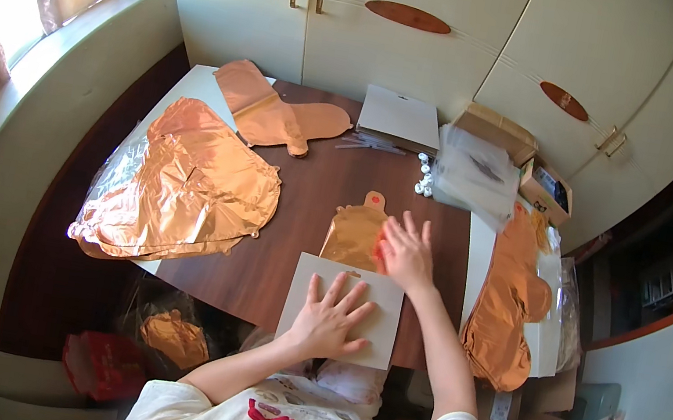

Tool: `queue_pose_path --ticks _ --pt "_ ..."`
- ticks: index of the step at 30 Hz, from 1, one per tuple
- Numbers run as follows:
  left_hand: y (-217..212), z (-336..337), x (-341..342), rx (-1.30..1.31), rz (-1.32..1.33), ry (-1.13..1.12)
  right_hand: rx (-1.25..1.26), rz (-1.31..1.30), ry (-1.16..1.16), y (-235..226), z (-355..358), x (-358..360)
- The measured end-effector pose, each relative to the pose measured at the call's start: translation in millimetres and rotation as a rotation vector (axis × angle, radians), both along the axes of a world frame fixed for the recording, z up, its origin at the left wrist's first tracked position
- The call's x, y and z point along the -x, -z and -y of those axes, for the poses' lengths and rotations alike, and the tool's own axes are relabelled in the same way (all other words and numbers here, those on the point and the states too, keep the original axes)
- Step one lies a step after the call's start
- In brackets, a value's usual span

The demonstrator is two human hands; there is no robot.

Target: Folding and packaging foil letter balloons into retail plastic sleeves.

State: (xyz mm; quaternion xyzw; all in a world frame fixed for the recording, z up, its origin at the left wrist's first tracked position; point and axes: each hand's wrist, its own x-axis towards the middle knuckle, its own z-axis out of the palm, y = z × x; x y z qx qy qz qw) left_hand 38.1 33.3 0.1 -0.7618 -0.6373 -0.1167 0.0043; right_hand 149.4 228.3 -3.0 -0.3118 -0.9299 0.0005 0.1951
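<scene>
My left hand lies flat, fingers spread, on a grey-white card sheet at the near edge of the brown table. Just beyond it my right hand presses palm-down on a small flat rose-gold foil balloon, whose near part is tucked under the card. Both hands rest on these things without gripping them.
A big pile of rose-gold foil balloons covers the left of the table, another lies at the far side, and more are on the right. White sheets, small white bottles, plastic bags and cardboard boxes stand at the back right.
</scene>
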Motion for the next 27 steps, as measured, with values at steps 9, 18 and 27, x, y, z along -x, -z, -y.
queue_pose_path --ticks 9,18,27 --pt "-2.5 -2.3 0.1 0.106 0.002 0.007 0.113 0.092 -0.389 10.5 45.8 53.1" --pt "-0.1 -1.5 -0.3 0.037 -0.010 0.000 -0.089 0.106 -0.175 13.2 23.8 81.3" --pt "0.7 -0.3 -0.3 0.026 -0.006 -0.002 0.235 -0.296 -0.020 -2.8 -12.1 42.8"
